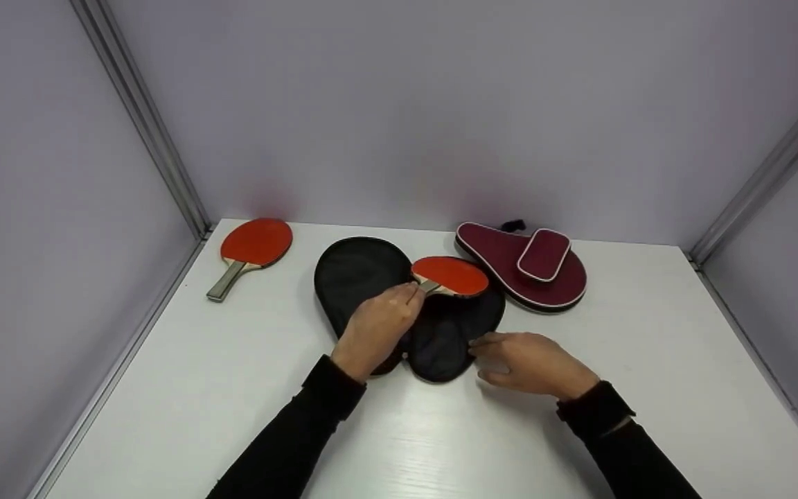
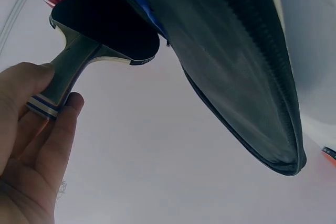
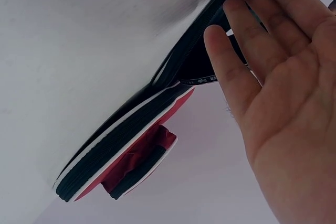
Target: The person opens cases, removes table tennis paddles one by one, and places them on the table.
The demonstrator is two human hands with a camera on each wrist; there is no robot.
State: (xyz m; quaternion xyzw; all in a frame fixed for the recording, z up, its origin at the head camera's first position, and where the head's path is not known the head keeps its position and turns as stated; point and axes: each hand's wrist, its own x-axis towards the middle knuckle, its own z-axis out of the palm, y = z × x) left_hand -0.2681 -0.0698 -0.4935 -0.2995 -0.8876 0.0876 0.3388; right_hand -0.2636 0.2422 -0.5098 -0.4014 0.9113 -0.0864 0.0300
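Note:
My left hand [image 1: 379, 326] pinches the handle [image 2: 71, 69] of a table tennis paddle between thumb and fingers. The paddle's red face [image 1: 458, 276] is turned up, over the right half of a black paddle case. That case lies spread open, its left half [image 1: 357, 270] partly behind my left hand and its right half [image 1: 439, 352] under the paddle. With fairly straight fingers, my right hand [image 1: 530, 362] touches the right half's near edge. In the left wrist view the paddle's dark underside [image 2: 105, 27] shows beside the zippered case edge [image 2: 278, 61].
A second red paddle [image 1: 257, 242] lies at the back left of the white table [image 1: 246, 395]. At the back right is a maroon paddle case [image 1: 499, 256] with white piping and a small raised pouch [image 1: 544, 255]. Pale panels [image 1: 399, 125] surround the table.

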